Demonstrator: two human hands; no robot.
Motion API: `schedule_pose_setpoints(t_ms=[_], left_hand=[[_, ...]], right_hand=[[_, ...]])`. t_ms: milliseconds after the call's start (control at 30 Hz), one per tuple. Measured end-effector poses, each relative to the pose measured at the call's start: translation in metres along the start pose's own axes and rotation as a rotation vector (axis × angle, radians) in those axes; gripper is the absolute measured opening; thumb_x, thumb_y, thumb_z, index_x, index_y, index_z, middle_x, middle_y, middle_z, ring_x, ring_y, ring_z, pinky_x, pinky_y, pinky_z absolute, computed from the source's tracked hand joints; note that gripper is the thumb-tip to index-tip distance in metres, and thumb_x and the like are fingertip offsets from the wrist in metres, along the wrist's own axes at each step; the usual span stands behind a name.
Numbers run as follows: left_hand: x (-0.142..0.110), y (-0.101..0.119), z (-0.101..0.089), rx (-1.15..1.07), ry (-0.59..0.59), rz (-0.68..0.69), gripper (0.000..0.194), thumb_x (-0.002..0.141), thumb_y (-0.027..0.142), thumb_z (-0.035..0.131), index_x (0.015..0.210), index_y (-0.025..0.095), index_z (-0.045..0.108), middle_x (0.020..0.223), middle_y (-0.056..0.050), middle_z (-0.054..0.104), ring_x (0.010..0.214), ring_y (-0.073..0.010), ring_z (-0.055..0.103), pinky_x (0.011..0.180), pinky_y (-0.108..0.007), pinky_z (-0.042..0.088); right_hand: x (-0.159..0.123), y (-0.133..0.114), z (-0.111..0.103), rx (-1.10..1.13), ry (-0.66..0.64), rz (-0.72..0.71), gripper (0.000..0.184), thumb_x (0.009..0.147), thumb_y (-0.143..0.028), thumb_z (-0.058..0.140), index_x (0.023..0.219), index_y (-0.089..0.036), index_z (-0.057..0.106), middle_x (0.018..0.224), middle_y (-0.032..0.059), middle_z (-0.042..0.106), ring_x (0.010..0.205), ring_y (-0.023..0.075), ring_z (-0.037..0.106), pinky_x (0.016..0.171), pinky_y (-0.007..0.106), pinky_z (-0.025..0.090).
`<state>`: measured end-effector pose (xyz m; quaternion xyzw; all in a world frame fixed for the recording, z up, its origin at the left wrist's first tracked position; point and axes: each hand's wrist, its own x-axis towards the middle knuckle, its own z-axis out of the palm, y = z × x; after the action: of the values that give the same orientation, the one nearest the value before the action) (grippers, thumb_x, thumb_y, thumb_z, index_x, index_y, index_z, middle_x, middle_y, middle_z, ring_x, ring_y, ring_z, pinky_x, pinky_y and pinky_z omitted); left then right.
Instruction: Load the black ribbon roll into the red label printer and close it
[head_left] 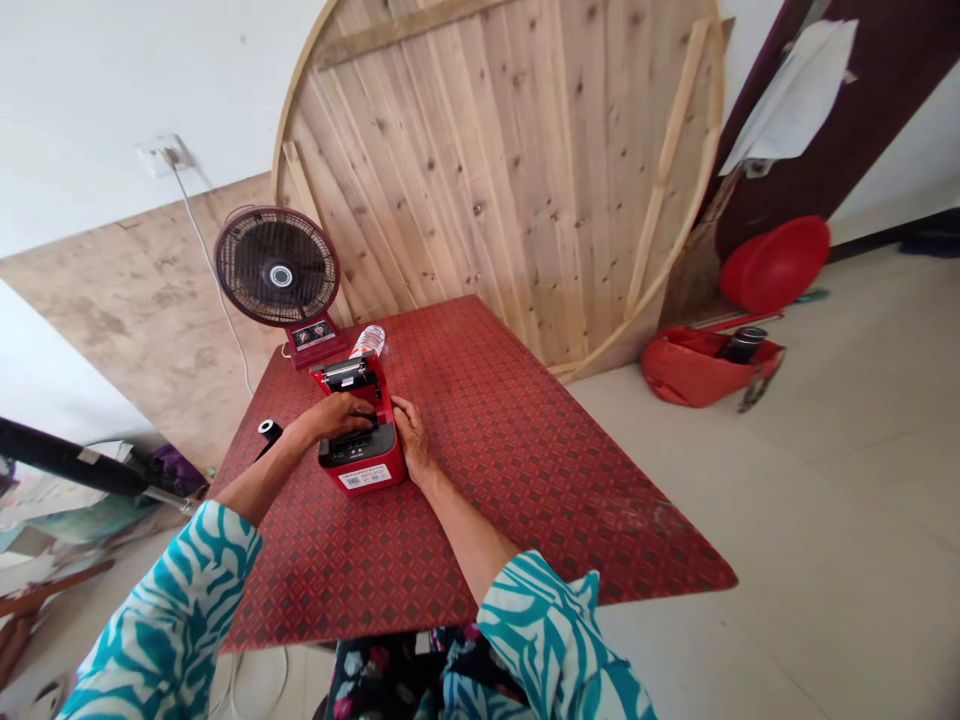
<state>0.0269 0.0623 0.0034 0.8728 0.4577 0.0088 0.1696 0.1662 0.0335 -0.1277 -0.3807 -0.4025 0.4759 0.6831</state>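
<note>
A small red and black printer [365, 470], probably for labels or receipts, stands on the table with its lid [349, 373] raised. My left hand [335, 416] reaches over its black front panel into the opened compartment. The fingertips there are partly hidden, so what they touch or hold does not show clearly. Against the printer's right side, my right hand [411, 440] grips the casing, fingers bent at its upper edge. A white paper roll with a dark core [268, 430] is left of the printer, partly behind my left forearm.
A dark red fan [279, 275] and a clear plastic bottle [369, 342] stand beyond the printer on the red patterned table [525, 480]. A large round wooden board [487, 180] leans behind. On the floor at right are a red bag [679, 370] and red basin [780, 262].
</note>
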Motion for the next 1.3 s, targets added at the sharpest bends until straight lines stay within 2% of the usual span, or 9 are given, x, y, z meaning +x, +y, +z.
schedule_pose_setpoints(t_ms=[100, 167, 300, 433, 533, 733, 967, 1200, 1300], left_hand=[[-0.030, 0.003, -0.006, -0.187, 0.145, -0.015, 0.031, 0.081, 0.043, 0.056, 0.097, 0.023, 0.075, 0.096, -0.003, 0.076, 0.089, -0.0233, 0.069, 0.081, -0.030, 0.052], [-0.052, 0.006, -0.005, -0.245, 0.185, -0.073, 0.039, 0.083, 0.049, 0.054, 0.102, 0.022, 0.074, 0.099, -0.004, 0.076, 0.088, -0.0242, 0.069, 0.081, -0.031, 0.052], [-0.077, 0.011, 0.009, -0.235, 0.242, -0.051, 0.042, 0.078, 0.047, 0.064, 0.111, 0.023, 0.071, 0.108, -0.005, 0.074, 0.097, -0.0258, 0.068, 0.087, -0.034, 0.051], [-0.074, 0.014, 0.023, -0.168, 0.363, -0.027, 0.031, 0.085, 0.040, 0.055, 0.106, 0.024, 0.070, 0.102, -0.003, 0.074, 0.088, -0.0205, 0.069, 0.084, -0.030, 0.051], [-0.068, 0.018, 0.026, -0.122, 0.434, -0.023, 0.025, 0.088, 0.037, 0.052, 0.098, 0.025, 0.070, 0.094, -0.001, 0.075, 0.081, -0.0184, 0.069, 0.080, -0.029, 0.051], [-0.073, 0.028, 0.029, -0.069, 0.552, 0.174, 0.018, 0.090, 0.032, 0.054, 0.090, 0.022, 0.070, 0.095, -0.006, 0.075, 0.093, -0.0205, 0.069, 0.088, -0.035, 0.049], [-0.090, 0.026, 0.050, 0.067, 0.696, 0.300, 0.012, 0.090, 0.026, 0.058, 0.091, 0.022, 0.070, 0.093, -0.004, 0.075, 0.091, -0.0183, 0.068, 0.089, -0.038, 0.044], [-0.098, 0.030, 0.065, 0.144, 0.769, 0.314, 0.014, 0.088, 0.021, 0.060, 0.098, 0.023, 0.070, 0.103, -0.006, 0.071, 0.101, -0.0210, 0.063, 0.093, -0.041, 0.043], [-0.101, 0.033, 0.071, 0.160, 0.808, 0.297, 0.016, 0.087, 0.020, 0.061, 0.099, 0.022, 0.070, 0.108, -0.008, 0.068, 0.109, -0.0237, 0.059, 0.094, -0.043, 0.044]], right_hand=[[-0.001, -0.002, -0.001, -0.013, -0.012, 0.002, 0.032, 0.084, -0.044, 0.053, 0.109, -0.029, 0.067, 0.117, 0.0009, 0.064, 0.117, 0.0194, 0.054, 0.108, 0.037, 0.035], [-0.002, -0.002, -0.001, -0.018, -0.014, 0.007, 0.032, 0.084, -0.045, 0.052, 0.109, -0.030, 0.067, 0.117, 0.0010, 0.064, 0.117, 0.0196, 0.053, 0.108, 0.037, 0.035], [-0.002, -0.001, -0.002, -0.037, -0.012, 0.017, 0.033, 0.085, -0.046, 0.051, 0.109, -0.030, 0.066, 0.117, 0.0012, 0.063, 0.116, 0.0201, 0.054, 0.106, 0.037, 0.036], [-0.002, 0.002, -0.003, -0.035, -0.012, 0.023, 0.035, 0.084, -0.048, 0.052, 0.111, -0.029, 0.066, 0.118, 0.0012, 0.063, 0.117, 0.0206, 0.053, 0.106, 0.038, 0.036], [-0.002, 0.003, -0.004, -0.028, -0.020, 0.025, 0.036, 0.084, -0.048, 0.052, 0.111, -0.029, 0.065, 0.118, 0.0015, 0.063, 0.117, 0.0209, 0.053, 0.106, 0.038, 0.036], [-0.002, 0.005, -0.004, -0.034, -0.028, 0.020, 0.037, 0.084, -0.049, 0.051, 0.112, -0.029, 0.065, 0.120, 0.0023, 0.063, 0.116, 0.0212, 0.054, 0.106, 0.039, 0.037], [0.000, 0.005, -0.004, -0.026, -0.024, 0.019, 0.040, 0.083, -0.051, 0.052, 0.113, -0.028, 0.065, 0.120, 0.0025, 0.064, 0.118, 0.0212, 0.053, 0.105, 0.038, 0.038], [-0.004, 0.005, -0.006, -0.001, -0.022, 0.043, 0.039, 0.081, -0.050, 0.054, 0.110, -0.027, 0.066, 0.116, 0.0013, 0.067, 0.113, 0.0205, 0.057, 0.101, 0.037, 0.042], [0.009, 0.002, -0.005, 0.014, -0.016, 0.061, 0.041, 0.080, -0.052, 0.055, 0.111, -0.026, 0.065, 0.114, 0.0014, 0.069, 0.109, 0.0201, 0.059, 0.097, 0.037, 0.045]])
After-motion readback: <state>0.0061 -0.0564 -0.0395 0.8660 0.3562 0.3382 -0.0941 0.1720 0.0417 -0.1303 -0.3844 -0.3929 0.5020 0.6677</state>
